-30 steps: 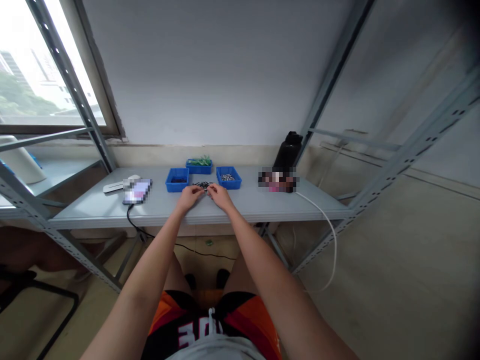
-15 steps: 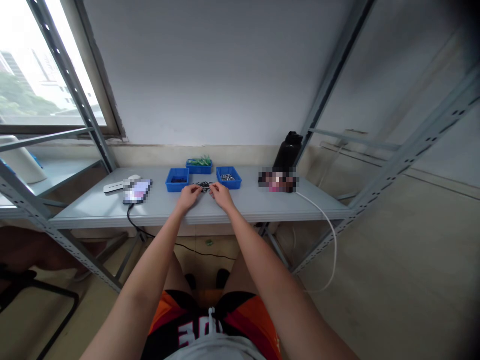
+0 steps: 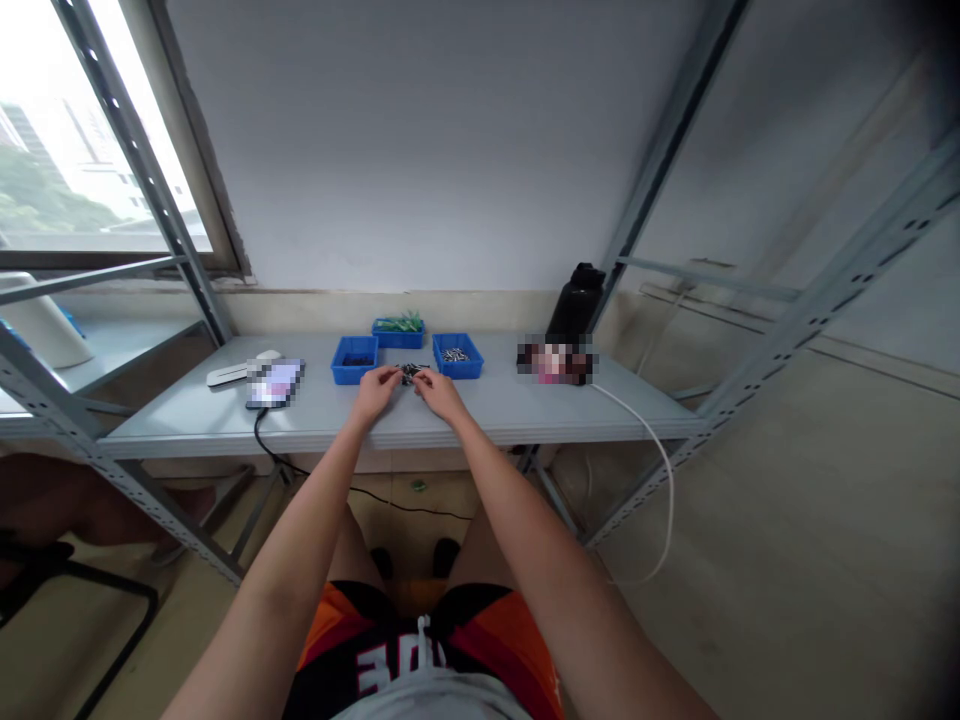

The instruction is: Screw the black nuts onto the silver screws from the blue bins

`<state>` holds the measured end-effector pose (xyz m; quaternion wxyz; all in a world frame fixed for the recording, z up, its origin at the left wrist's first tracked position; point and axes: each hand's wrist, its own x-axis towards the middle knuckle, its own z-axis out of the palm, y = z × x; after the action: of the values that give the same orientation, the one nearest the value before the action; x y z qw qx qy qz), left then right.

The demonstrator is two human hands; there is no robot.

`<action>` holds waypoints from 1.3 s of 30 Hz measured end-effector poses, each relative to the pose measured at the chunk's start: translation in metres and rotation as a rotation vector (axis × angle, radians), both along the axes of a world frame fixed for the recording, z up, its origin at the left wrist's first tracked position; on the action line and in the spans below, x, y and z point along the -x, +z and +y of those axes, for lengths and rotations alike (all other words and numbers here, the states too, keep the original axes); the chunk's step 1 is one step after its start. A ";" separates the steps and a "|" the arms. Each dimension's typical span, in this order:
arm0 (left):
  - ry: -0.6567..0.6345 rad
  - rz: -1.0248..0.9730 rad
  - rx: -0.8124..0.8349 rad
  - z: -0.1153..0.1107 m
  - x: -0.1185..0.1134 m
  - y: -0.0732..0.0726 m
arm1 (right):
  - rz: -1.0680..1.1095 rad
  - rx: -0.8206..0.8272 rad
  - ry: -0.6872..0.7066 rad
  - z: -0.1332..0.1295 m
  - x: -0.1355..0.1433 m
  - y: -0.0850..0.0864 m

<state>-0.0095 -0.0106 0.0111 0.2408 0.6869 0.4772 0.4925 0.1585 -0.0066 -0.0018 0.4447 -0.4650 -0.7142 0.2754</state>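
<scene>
My left hand [image 3: 377,391] is at the front of the grey shelf, its fingertips pinched together on something too small to make out. Close by on the right, my right hand [image 3: 439,393] is also closed in a pinch, and what it holds is hidden. Between and just behind the fingertips lies a small heap of black and silver pieces [image 3: 409,373]. A blue bin [image 3: 347,377] with dark parts stands behind my left hand. Another blue bin [image 3: 469,369], holding small black and silver pieces, is behind my right hand.
At the back, a third blue bin [image 3: 398,341] holds green strips [image 3: 401,322]. A phone [image 3: 277,383] with a black cable lies left, beside a white object [image 3: 227,375]. A black bottle [image 3: 577,305] and a blurred-out item [image 3: 555,363] stand right. Metal uprights [image 3: 667,130] frame the shelf.
My right hand has shifted slightly left, toward the heap and my left hand. My left hand has moved very slightly left. The bins have stayed in place.
</scene>
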 end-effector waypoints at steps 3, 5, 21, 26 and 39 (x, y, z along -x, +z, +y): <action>-0.017 0.007 0.001 -0.001 0.000 0.001 | 0.016 0.002 0.007 0.002 0.000 -0.001; -0.046 0.051 -0.010 -0.003 0.001 0.003 | 0.006 -0.015 0.023 0.001 0.000 -0.001; -0.041 0.029 0.067 0.004 0.000 -0.007 | 0.054 -0.030 -0.045 -0.001 0.000 0.000; -0.042 0.146 -0.015 -0.003 -0.001 0.001 | 0.074 -0.018 -0.042 0.002 0.000 -0.003; -0.030 0.184 -0.014 -0.003 0.000 0.003 | 0.035 0.022 -0.020 0.001 -0.001 -0.001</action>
<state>-0.0099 -0.0131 0.0142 0.1984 0.7381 0.4835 0.4268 0.1594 -0.0055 -0.0028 0.4545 -0.4722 -0.6987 0.2870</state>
